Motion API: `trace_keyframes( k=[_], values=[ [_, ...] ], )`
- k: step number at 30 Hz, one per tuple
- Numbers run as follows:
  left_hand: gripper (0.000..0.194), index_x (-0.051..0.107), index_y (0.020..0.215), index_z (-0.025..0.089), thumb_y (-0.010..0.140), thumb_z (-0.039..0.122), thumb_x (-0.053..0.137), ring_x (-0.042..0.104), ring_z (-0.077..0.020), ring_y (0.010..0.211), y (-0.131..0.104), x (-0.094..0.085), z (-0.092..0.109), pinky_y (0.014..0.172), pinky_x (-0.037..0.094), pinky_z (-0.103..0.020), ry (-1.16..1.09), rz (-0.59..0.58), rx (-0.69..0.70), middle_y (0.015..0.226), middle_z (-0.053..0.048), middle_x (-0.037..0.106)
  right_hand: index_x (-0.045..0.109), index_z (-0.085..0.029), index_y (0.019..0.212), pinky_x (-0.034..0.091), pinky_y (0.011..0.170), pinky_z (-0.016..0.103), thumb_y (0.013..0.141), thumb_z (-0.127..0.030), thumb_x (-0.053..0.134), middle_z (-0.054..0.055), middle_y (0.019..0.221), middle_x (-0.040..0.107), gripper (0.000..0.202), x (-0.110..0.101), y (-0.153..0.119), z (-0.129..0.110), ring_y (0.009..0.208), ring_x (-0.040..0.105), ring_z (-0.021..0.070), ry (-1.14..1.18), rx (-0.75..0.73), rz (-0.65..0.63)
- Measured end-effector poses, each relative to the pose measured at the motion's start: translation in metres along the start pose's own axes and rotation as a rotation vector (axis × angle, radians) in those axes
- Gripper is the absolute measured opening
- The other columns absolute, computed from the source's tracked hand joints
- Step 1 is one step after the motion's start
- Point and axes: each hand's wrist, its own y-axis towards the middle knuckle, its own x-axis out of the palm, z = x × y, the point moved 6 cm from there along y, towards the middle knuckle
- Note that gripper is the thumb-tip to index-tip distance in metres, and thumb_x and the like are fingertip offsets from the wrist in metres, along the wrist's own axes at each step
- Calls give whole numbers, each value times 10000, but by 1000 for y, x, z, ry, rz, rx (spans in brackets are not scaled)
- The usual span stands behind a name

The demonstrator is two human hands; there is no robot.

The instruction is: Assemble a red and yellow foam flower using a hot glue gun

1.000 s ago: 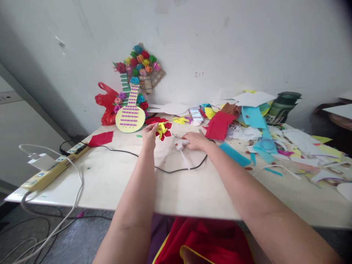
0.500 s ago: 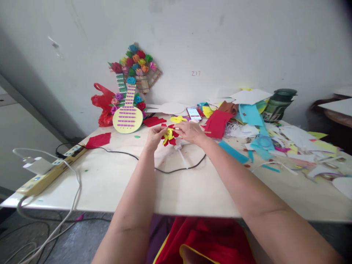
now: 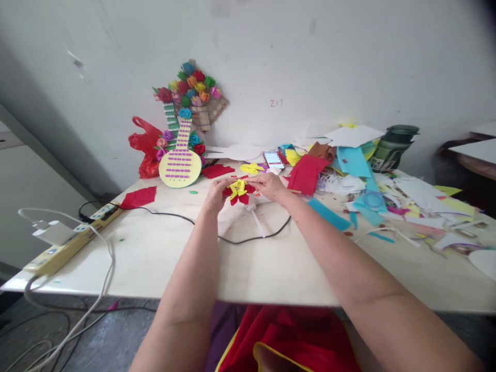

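Observation:
A paper flower (image 3: pixel 237 190) with red outer petals and a yellow middle is between my two hands, above the table. My left hand (image 3: pixel 217 194) grips its left side, fingers closed at the petals. From the right, my right hand (image 3: pixel 270 186) reaches over with its fingers pressed together on the far right petals. Just below the flower lies a whitish tool (image 3: pixel 256 219), partly hidden, with a black cord (image 3: pixel 232 241) beside it. I cannot make out its kind.
A yellow paper lute with flowers (image 3: pixel 180 168) leans at back left, near a red plastic bag (image 3: pixel 145 147). A yellow power strip (image 3: pixel 73 240) lies left. Red cloth-like sheets (image 3: pixel 309 174), paper scraps (image 3: pixel 418 194), a phone (image 3: pixel 274 160) and a green bottle (image 3: pixel 395 147) occupy the back and right.
The fingers of my right hand have flattened and shifted slightly over the petals. The flower has turned a little, so its yellow middle shows more fully.

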Motion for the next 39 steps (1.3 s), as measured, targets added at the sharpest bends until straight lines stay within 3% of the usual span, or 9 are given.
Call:
trace_keyframes(
  k=[5, 15, 23, 30, 39],
  values=[
    [195, 671, 682, 124, 510, 202, 716, 590, -137, 578, -2, 1, 0, 532, 436, -230, 20, -41, -3, 639, -45, 646, 696, -296, 1029, 504, 854, 282, 819, -205, 572, -13, 1027, 706, 260, -3, -1, -3, 963, 657, 166, -33, 2, 14],
    [143, 648, 631, 127, 502, 170, 693, 568, -122, 555, -3, 1, -4, 464, 413, -199, -37, 6, -54, 603, -26, 620, 692, -321, 1031, 498, 841, 260, 836, -202, 543, -30, 1024, 709, 273, -5, -1, -7, 967, 653, 153, -117, -53, 25],
    [283, 658, 831, 80, 568, 157, 589, 600, -130, 634, -1, 4, -15, 577, 490, -210, -305, -63, -169, 742, -66, 659, 663, -313, 1087, 475, 779, 217, 863, -232, 520, -12, 1019, 714, 278, -10, -3, -20, 934, 646, 124, -78, -121, 55],
    [295, 631, 887, 94, 613, 166, 552, 610, -135, 642, -1, 3, -17, 570, 493, -211, -289, -63, -220, 783, -72, 657, 660, -291, 1105, 452, 731, 213, 861, -218, 512, 10, 961, 725, 294, -10, -3, -22, 871, 642, 126, -125, -146, 38],
    [214, 625, 771, 115, 584, 128, 522, 612, -145, 643, -9, 8, -15, 649, 516, -237, -365, -55, -312, 704, -68, 657, 676, -297, 1079, 406, 672, 190, 856, -208, 512, 1, 892, 722, 291, -8, -1, -31, 800, 620, 106, -70, -220, -37]
  ],
)
